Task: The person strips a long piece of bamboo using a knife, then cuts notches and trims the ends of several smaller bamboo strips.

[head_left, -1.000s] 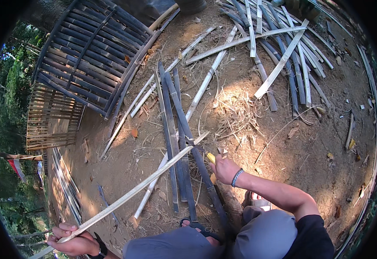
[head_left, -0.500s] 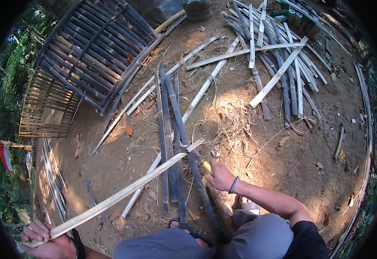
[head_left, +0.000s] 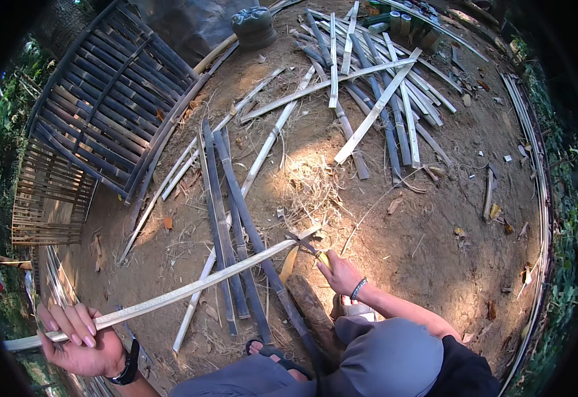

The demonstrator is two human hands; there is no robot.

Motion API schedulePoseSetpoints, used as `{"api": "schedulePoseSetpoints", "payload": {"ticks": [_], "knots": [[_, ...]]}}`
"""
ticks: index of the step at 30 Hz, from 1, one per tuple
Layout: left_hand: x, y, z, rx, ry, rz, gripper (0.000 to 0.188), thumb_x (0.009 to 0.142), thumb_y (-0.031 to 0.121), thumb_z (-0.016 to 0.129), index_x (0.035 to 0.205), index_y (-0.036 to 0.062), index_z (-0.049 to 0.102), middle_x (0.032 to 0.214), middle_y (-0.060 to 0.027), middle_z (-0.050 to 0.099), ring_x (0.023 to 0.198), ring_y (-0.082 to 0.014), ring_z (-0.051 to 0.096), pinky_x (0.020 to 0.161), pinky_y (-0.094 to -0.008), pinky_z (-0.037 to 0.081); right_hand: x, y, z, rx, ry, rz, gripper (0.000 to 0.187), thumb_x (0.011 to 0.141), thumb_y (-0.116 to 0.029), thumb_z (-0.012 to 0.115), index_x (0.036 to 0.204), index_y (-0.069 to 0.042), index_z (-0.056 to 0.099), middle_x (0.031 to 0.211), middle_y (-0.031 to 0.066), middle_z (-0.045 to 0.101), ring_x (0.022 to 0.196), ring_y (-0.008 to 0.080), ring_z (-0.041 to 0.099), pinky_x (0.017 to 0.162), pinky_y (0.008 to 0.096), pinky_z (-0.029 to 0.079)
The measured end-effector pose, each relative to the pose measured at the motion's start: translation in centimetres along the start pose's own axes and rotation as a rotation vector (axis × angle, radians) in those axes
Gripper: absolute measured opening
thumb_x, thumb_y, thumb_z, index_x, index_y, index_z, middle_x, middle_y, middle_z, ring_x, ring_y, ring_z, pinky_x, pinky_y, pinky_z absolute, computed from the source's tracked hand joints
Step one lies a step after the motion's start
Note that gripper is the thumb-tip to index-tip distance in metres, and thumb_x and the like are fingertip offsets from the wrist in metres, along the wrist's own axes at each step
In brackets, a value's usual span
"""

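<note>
A long pale split-bamboo strip stretches across the front, bowed slightly. My left hand is closed around it at the lower left, and its near end sticks out past the palm. My right hand grips the yellow handle of a knife. The dark blade crosses the strip close to its far tip, touching it. Under the strip, several dark bamboo slats lie on the ground. A brown log rests beside my feet, below the right hand.
Pale shavings cover the soil beyond the knife. A heap of split bamboo lies at the far right. Slatted bamboo panels stand at the far left. A dark rounded bundle sits at the back. Long poles line the right edge.
The view has shifted. The knife now sits nearer the strip's far tip. My left hand has risen with its fingers curled over, and more strip shows past it. The strip looks more bowed.
</note>
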State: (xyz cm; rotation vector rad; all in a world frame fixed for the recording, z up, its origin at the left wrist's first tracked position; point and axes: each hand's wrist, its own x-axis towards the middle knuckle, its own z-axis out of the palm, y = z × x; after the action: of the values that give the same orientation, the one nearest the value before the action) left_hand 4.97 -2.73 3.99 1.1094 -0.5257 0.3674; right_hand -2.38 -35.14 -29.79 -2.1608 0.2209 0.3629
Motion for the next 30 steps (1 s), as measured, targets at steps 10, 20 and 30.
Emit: {"api": "schedulePoseSetpoints", "payload": {"ticks": [10,20,30], "knots": [[0.1,-3.2,-2.4,-0.052,0.067,-0.087,0.036,0.1,0.036,0.035,0.071,0.0138,0.033,0.041,0.002,0.029,0.029,-0.0082,0.025,0.036,-0.0223,0.029,1.5,3.9,0.3,0.221,-0.063,0.077,0.043,0.094,-0.04,0.047,0.103,0.003,0.047,0.094,0.0321,0.058,0.09,0.0426,0.057,0.077,0.0472,0.045],[-1.6,-1.9,0.1,-0.025,-0.035,-0.056,0.035,0.1,0.032,0.037,0.071,0.0137,0.034,0.043,0.0023,0.03,0.031,-0.0079,0.026,0.037,-0.021,0.028,1.1,-0.5,0.9,0.084,0.082,-0.098,0.032,0.095,-0.031,0.045,0.097,0.0,0.037,0.077,0.0295,0.056,0.075,0.0481,0.055,0.067,0.0526,0.042],[-1.1,-2.7,2.1,-0.076,-0.089,0.001,0.04,0.099,0.04,0.036,0.069,0.0134,0.032,0.041,0.0019,0.03,0.03,-0.0083,0.026,0.035,-0.0196,0.029,1.5,2.7,2.0,-0.101,0.114,0.114,0.034,0.096,-0.032,0.042,0.094,0.001,0.039,0.069,0.0281,0.059,0.067,0.0465,0.058,0.06,0.0531,0.046]]}}
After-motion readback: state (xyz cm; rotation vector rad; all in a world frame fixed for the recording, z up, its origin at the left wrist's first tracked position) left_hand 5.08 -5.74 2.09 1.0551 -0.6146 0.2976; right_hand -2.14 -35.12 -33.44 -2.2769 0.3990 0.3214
